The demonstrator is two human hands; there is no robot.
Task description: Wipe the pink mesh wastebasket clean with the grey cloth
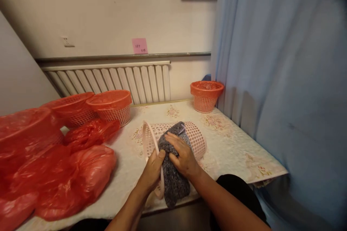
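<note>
I've got the pink basket (199, 140) on its side toward the near edge of the table (230, 158), gray cloth (176, 184) draped over it. My right hand (184, 157) lies on the cloth, fingers together, thumb apart; my left hand (152, 170) meets the left rim, fingers hidden, so I can't tell their state.

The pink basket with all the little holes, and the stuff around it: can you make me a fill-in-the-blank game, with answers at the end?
1. The pale pink round plastic basket is lying on its ____.
2. The left hand holds the basket's rim, while the ____ hand rests on the dark grey fabric cloth.
3. The square pink paper note is stuck to the ____.
4. The tall hanging fabric curtain is coloured ____.

Missing words: side; right; wall; blue.
</note>
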